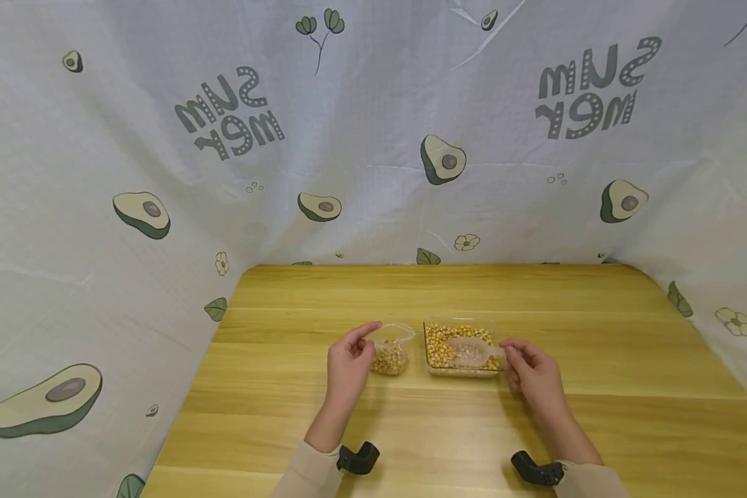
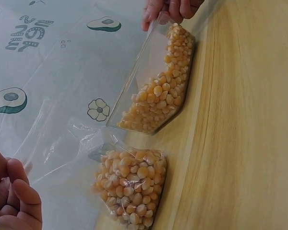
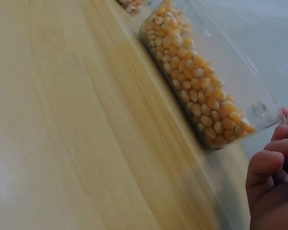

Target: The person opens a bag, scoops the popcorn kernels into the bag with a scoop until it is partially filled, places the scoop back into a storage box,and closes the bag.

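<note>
A clear plastic bag [image 1: 391,358], partly filled with yellow corn kernels, sits on the table with its mouth open. My left hand [image 1: 351,363] pinches the bag's upper edge from the left. To the right of the bag stands a clear rectangular container [image 1: 463,373] holding loose corn kernels [image 2: 158,93]. A pale, see-through scoop [image 1: 469,351] lies in those kernels, its bowl toward the bag. At the container's right end my right hand [image 1: 538,377] pinches the scoop's handle. The right wrist view shows the curled fingers [image 3: 266,165] right at the container's rim.
The wooden table [image 1: 274,429] runs back to a white curtain [image 1: 373,145] printed with avocados, which also hangs along both sides. Black wrist mounts [image 1: 359,458] sit at both sleeves. A small gap separates bag and container.
</note>
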`<move>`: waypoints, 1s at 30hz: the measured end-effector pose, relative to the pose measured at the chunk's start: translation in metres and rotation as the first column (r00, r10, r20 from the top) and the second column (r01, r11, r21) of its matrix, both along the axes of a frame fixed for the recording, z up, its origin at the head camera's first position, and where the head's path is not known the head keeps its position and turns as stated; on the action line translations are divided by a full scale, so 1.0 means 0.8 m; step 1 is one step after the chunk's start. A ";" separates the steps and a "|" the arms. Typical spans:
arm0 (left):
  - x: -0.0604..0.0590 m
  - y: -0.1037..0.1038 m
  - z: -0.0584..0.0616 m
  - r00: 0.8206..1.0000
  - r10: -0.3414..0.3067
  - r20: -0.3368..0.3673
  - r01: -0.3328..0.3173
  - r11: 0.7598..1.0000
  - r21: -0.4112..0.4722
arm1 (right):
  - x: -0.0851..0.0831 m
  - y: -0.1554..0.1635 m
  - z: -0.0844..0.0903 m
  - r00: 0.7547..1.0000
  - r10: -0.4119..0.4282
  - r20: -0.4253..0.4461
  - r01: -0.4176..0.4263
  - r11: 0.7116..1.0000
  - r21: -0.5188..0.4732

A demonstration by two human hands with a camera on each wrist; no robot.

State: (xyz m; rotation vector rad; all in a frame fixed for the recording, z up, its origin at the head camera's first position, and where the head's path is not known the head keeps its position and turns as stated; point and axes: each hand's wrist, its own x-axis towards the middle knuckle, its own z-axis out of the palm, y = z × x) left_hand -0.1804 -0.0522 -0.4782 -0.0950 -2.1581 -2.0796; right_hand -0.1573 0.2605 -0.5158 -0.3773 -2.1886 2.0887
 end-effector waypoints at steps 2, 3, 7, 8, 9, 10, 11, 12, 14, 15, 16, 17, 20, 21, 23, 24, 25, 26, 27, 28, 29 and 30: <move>0.000 0.000 0.000 1.000 0.002 0.004 -0.002 1.000 0.001 | 0.000 0.000 0.000 1.000 0.006 -0.001 -0.006 1.000 -0.029; 0.000 0.000 0.000 1.000 0.005 0.009 -0.006 1.000 0.004 | 0.000 0.000 -0.001 1.000 0.008 -0.003 -0.009 0.999 -0.040; 0.001 0.001 0.001 0.999 0.025 0.026 -0.025 1.000 -0.001 | -0.001 0.001 -0.004 0.999 0.018 -0.031 -0.020 0.995 -0.095; 0.000 0.002 0.001 0.999 0.031 0.032 -0.030 1.000 -0.006 | -0.001 0.001 -0.005 0.999 0.019 -0.041 -0.023 0.993 -0.113; 0.000 0.002 0.001 0.999 0.035 0.037 -0.035 0.999 -0.014 | -0.001 0.001 -0.005 0.999 0.020 -0.049 -0.026 0.991 -0.132; 0.000 0.002 0.001 0.998 0.040 0.043 -0.039 0.999 -0.023 | -0.001 0.001 -0.006 0.998 0.021 -0.056 -0.030 0.988 -0.150; 0.000 0.003 0.001 0.998 0.045 0.050 -0.043 0.999 -0.030 | -0.001 0.001 -0.008 0.998 0.023 -0.063 -0.033 0.985 -0.168; -0.001 0.003 0.001 0.997 0.049 0.054 -0.047 0.998 -0.037 | -0.001 0.001 -0.009 0.997 0.024 -0.068 -0.036 0.982 -0.185; -0.001 0.004 0.000 0.997 0.051 0.056 -0.049 0.998 -0.042 | 0.000 0.002 -0.010 0.997 0.028 -0.075 -0.043 0.978 -0.204; -0.001 0.004 0.000 0.997 0.050 0.055 -0.048 0.998 -0.042 | 0.000 0.002 -0.011 0.997 0.030 -0.078 -0.046 0.976 -0.211; -0.001 0.003 0.000 0.998 0.047 0.051 -0.045 0.998 -0.039 | 0.000 0.002 -0.011 0.997 0.030 -0.078 -0.046 0.976 -0.214; -0.001 0.003 -0.001 0.998 0.044 0.046 -0.042 0.998 -0.036 | 0.000 0.002 -0.011 0.997 0.029 -0.078 -0.046 0.975 -0.215; -0.001 0.002 -0.002 0.999 0.033 0.024 -0.032 0.999 -0.027 | 0.001 0.001 -0.012 0.997 0.026 -0.078 -0.043 0.975 -0.216; -0.001 0.001 -0.002 0.999 0.030 0.016 -0.029 0.999 -0.027 | 0.001 0.001 -0.011 0.996 0.026 -0.079 -0.043 0.975 -0.217; -0.001 0.001 -0.003 1.000 0.025 0.004 -0.025 0.999 -0.027 | 0.001 0.001 -0.011 0.996 0.026 -0.084 -0.044 0.975 -0.217; -0.001 0.000 -0.004 1.000 0.021 -0.002 -0.021 0.999 -0.027 | 0.001 0.001 -0.011 0.996 0.026 -0.087 -0.044 0.975 -0.216; -0.001 0.000 -0.004 1.000 0.018 -0.005 -0.018 0.999 -0.027 | 0.001 0.001 -0.011 0.996 0.027 -0.089 -0.046 0.975 -0.217; -0.001 0.000 -0.004 1.000 0.016 -0.005 -0.016 0.999 -0.031 | 0.001 0.001 -0.011 0.996 0.026 -0.091 -0.045 0.975 -0.217; -0.001 0.000 -0.004 1.000 0.011 -0.003 -0.012 0.999 -0.032 | 0.002 0.002 -0.011 0.996 0.025 -0.091 -0.044 0.975 -0.218; -0.001 -0.001 -0.004 1.000 0.006 0.000 -0.006 0.999 -0.034 | 0.002 0.002 -0.011 0.996 0.024 -0.091 -0.044 0.975 -0.219; -0.001 -0.001 -0.004 1.000 0.002 0.003 -0.002 0.999 -0.036 | 0.003 0.002 -0.012 0.995 0.023 -0.092 -0.043 0.974 -0.224; 0.000 -0.001 -0.004 1.000 -0.001 0.006 0.001 0.999 -0.038 | 0.003 0.003 -0.012 0.995 0.022 -0.093 -0.042 0.973 -0.228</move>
